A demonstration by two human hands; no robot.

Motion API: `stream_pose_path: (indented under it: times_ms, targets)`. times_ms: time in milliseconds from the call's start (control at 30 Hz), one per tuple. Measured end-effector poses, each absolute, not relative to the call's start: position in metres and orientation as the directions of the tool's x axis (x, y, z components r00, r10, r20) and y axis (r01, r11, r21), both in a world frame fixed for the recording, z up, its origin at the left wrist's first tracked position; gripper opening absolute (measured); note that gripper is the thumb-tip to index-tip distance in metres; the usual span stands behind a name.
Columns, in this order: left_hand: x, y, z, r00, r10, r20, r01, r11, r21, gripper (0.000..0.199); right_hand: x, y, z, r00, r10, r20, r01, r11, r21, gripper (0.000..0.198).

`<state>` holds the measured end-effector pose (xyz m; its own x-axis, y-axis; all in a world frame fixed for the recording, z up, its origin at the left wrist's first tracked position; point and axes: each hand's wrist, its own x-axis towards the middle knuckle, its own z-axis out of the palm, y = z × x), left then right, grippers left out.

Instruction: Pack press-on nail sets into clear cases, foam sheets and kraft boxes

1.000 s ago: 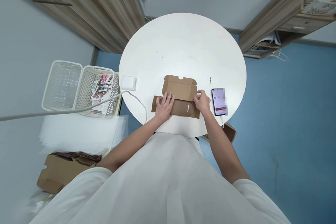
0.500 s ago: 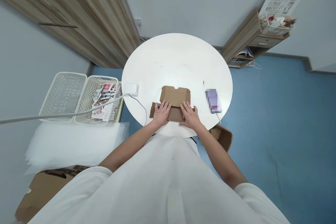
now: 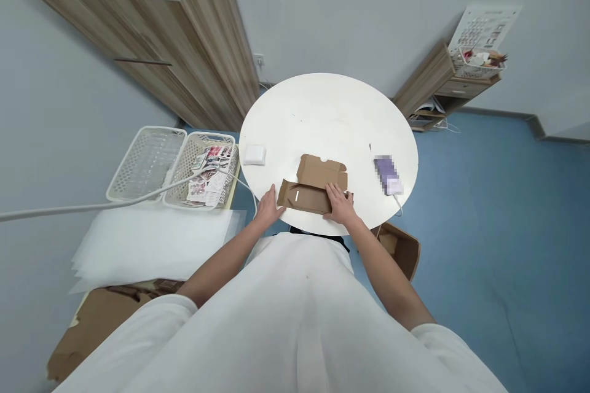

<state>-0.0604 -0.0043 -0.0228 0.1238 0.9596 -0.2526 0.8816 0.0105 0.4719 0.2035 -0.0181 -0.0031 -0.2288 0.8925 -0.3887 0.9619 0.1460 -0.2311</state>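
A brown cardboard box lies part-folded on the white round table, its tray toward me and its notched lid laid back flat behind it. A small white slot or mark shows on the tray floor. My right hand grips the tray's right end, fingers across it and thumb at the front edge, hiding the side flap there. Beside the left end is my left hand, thumb and fingers apart, holding nothing. Whether it touches the raised left flap is hard to tell.
A white square object and a blurred purple phone-like item lie on the table. Left stand an open white basket with printed packets, a cable and white sheets. An open carton is below right.
My left hand has come off the tray to its left side, uncovering the tray floor and left flap. The right hand stays at the right end. The whole view has shifted a little.
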Motion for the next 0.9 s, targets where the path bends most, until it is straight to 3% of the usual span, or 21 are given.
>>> stream_pose_path:
  times_ms: [100,267,400,500,700,900]
  targets:
    - [-0.057,0.002,-0.03,0.128,0.967,-0.219,0.82,0.021,0.571,0.066,0.197,-0.02,-0.003,-0.224,0.891,-0.396,0.957,0.124,-0.262,0.108]
    - [-0.04,0.01,-0.026,0.075,0.975,-0.207,0.787,0.07,0.613,0.029,0.188,-0.022,-0.001,-0.182,0.895,-0.407,0.954,0.061,-0.292,0.106]
    - [-0.035,0.007,-0.018,0.025,0.979,-0.203,0.707,0.127,0.695,0.027,0.188,-0.021,0.0,-0.169,0.894,-0.415,0.951,0.038,-0.306,0.108]
    - [-0.029,0.0,-0.012,0.099,0.975,-0.198,0.659,0.085,0.747,0.028,0.186,-0.02,-0.001,-0.179,0.895,-0.409,0.95,0.049,-0.307,0.107]
    - [-0.022,-0.006,-0.008,0.166,0.978,-0.125,0.712,-0.031,0.701,0.039,0.18,-0.019,-0.005,-0.184,0.901,-0.392,0.96,0.078,-0.27,0.111]
    - [-0.027,-0.002,-0.012,0.138,0.977,-0.162,0.717,0.014,0.697,0.023,0.182,-0.021,-0.006,-0.254,0.892,-0.373,0.949,0.156,-0.273,0.12]
